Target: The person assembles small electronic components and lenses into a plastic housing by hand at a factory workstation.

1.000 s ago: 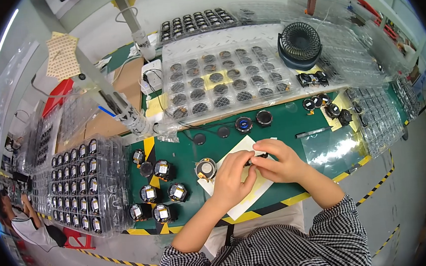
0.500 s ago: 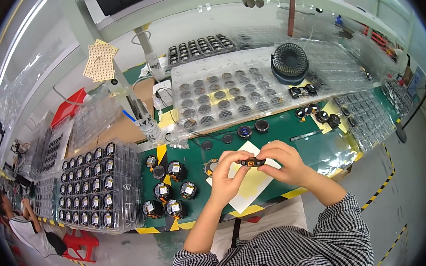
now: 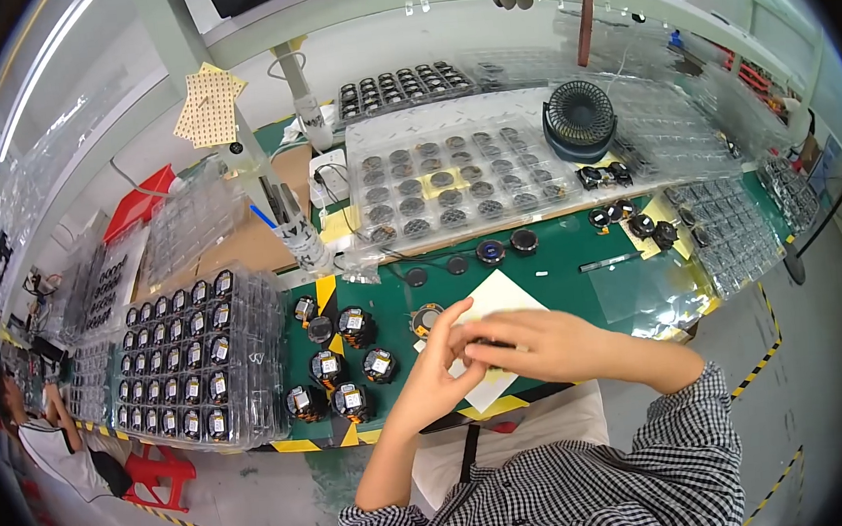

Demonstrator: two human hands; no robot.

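In front of my body, my left hand [image 3: 437,372] and my right hand [image 3: 536,343] meet over a white sheet [image 3: 505,296] with a yellowish patch. Between them is a small black part [image 3: 490,344], mostly hidden by my fingers. My left fingers are curled about its left side, and the right fingers bend over its top. Close by my left fingertips, a round grey-and-tan piece [image 3: 426,319] lies on the green mat. Left of my hands stand several black round units with white labels [image 3: 355,326].
A clear tray stack of labelled black units [image 3: 183,356] fills the left. Behind, a clear tray [image 3: 455,186] holds round dark discs, with a black fan [image 3: 579,122] at its right. A pen [image 3: 609,262] lies to the right. At far left sits another person [image 3: 55,455].
My right hand has turned over the black part and now covers most of it; before, both hands pinched it at its ends. My hands are slightly lower, and the view has shifted a little.
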